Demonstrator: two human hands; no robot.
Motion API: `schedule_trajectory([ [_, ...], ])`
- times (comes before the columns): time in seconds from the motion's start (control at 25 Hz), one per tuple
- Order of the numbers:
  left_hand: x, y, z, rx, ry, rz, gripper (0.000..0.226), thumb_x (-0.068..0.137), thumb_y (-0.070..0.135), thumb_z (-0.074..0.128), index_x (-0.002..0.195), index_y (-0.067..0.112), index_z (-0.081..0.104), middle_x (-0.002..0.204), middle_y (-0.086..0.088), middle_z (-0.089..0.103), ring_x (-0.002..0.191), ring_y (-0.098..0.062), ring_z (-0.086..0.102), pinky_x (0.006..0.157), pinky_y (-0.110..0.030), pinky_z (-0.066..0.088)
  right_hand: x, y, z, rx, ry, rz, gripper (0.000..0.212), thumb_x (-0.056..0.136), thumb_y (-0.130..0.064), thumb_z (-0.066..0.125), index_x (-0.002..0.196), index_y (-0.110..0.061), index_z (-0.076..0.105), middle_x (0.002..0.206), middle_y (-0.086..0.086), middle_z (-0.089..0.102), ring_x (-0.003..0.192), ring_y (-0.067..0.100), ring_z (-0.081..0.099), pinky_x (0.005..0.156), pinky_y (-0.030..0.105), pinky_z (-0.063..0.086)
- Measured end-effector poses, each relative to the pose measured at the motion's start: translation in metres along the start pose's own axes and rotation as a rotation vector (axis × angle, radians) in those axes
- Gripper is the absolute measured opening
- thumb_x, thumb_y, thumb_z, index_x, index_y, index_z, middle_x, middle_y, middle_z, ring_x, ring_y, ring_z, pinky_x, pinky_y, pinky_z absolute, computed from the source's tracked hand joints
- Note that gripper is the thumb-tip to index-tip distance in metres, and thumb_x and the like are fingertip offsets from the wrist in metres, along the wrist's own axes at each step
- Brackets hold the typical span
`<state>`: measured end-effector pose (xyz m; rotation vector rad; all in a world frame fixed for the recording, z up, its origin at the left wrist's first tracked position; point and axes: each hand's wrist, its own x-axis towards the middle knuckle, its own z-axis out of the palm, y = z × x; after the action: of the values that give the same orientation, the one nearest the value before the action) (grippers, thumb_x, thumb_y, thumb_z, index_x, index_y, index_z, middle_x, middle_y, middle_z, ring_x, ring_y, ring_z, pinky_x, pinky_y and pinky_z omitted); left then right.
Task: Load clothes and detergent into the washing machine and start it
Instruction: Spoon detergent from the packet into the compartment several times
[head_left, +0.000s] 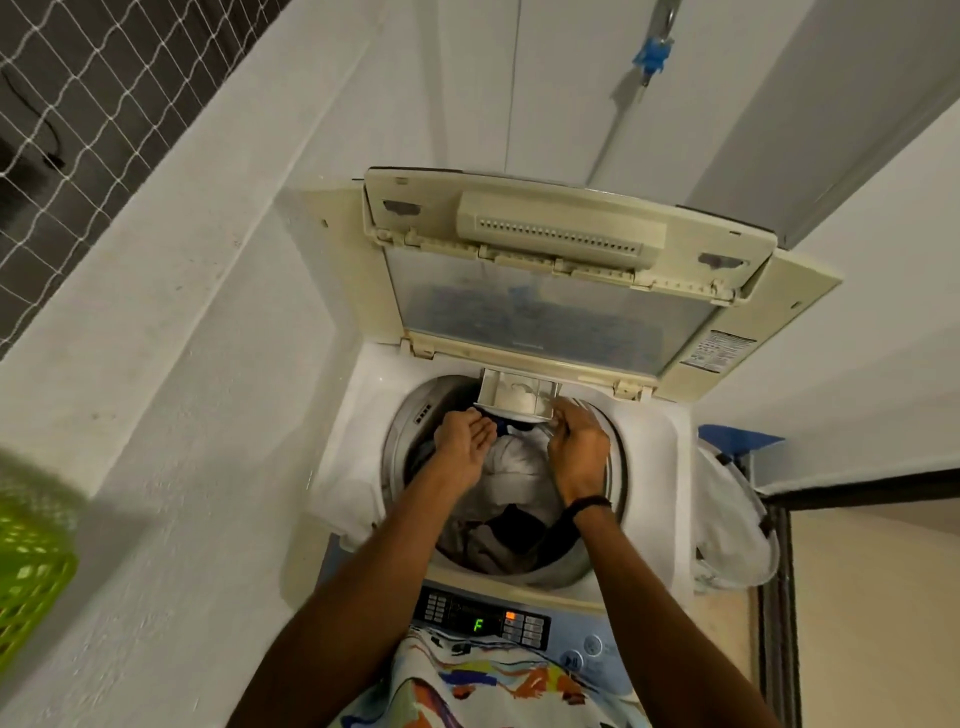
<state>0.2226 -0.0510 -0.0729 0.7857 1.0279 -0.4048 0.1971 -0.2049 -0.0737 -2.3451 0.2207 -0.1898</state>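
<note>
Drum (397, 447): one, clothes (514, 465) inside; left grip (462, 441) flat, empty; right grip (576, 441) pinches one detergent drawer (514, 397).

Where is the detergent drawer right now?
In the head view, the detergent drawer juts out over the far rim of the drum, just under the raised lid, with the right hand at its right corner.

Bare forearms, black wristband (589, 503), colourful patterned white shirt (498, 686).

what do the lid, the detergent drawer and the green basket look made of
Lid: yellowed matte plastic frame around a cloudy see-through pane, plastic or glass. Detergent drawer: white moulded plastic, it seems. Green basket: plastic lattice, though blurred.
</note>
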Motion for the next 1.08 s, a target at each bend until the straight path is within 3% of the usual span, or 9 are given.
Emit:
schedule_trajectory([
  [0.12,0.002,-0.002,0.001,0.000,0.013,-0.006,0.022,0.100,0.014,0.046,0.091,-0.001,0.059,0.093,-0.017,0.062,0.082,-0.024,0.061,0.069,-0.030,0.053,-0.006,0.001,0.003,-0.049,-0.051,-0.030,0.039,0.079,0.008,0.065,0.116,-0.004,0.070,0.116,0.014,0.070,0.112,0.028,0.064,0.103,0.029,0.043],
  [0.32,0.001,-0.001,0.004,-0.006,-0.003,-0.003,0.023,0.100,0.017,0.048,0.092,-0.001,0.061,0.093,-0.017,0.064,0.084,-0.024,0.062,0.069,-0.029,0.053,-0.010,0.006,0.011,-0.070,-0.088,-0.017,0.040,0.079,0.002,0.073,0.118,-0.008,0.068,0.121,0.011,0.069,0.119,0.025,0.061,0.104,0.024,0.037],
  [0.52,-0.003,-0.001,0.006,-0.020,-0.014,-0.002,0.022,0.100,0.016,0.048,0.093,-0.001,0.060,0.091,-0.017,0.063,0.082,-0.025,0.062,0.071,-0.029,0.054,-0.009,-0.003,0.005,-0.021,0.025,-0.058,0.040,0.075,0.010,0.069,0.113,-0.002,0.071,0.115,0.016,0.071,0.111,0.032,0.065,0.101,0.036,0.047],
  [0.68,-0.010,0.004,0.005,-0.051,-0.035,0.000,0.023,0.101,0.017,0.047,0.098,-0.002,0.060,0.094,-0.016,0.062,0.085,-0.025,0.061,0.078,-0.031,0.054,-0.016,-0.003,0.000,0.058,0.124,-0.013,0.042,0.077,0.012,0.060,0.115,-0.003,0.071,0.114,0.012,0.072,0.109,0.025,0.066,0.100,0.033,0.050],
  [0.88,-0.025,0.005,0.000,-0.058,-0.072,0.011,0.037,0.101,0.016,0.046,0.128,-0.007,0.054,0.124,-0.021,0.059,0.113,-0.030,0.059,0.103,-0.035,0.046,-0.030,0.000,0.005,0.020,0.086,0.050,0.042,0.076,0.009,0.056,0.111,-0.006,0.073,0.105,0.010,0.075,0.094,0.026,0.070,0.084,0.036,0.058],
  [1.08,-0.043,0.006,-0.010,-0.108,-0.096,0.036,0.039,0.102,0.015,0.045,0.133,-0.006,0.051,0.135,-0.021,0.055,0.128,-0.031,0.053,0.111,-0.037,0.041,-0.039,-0.010,-0.002,0.024,0.164,0.135,0.036,0.082,0.003,0.057,0.108,-0.012,0.076,0.093,0.009,0.077,0.080,0.026,0.071,0.074,0.024,0.052],
])
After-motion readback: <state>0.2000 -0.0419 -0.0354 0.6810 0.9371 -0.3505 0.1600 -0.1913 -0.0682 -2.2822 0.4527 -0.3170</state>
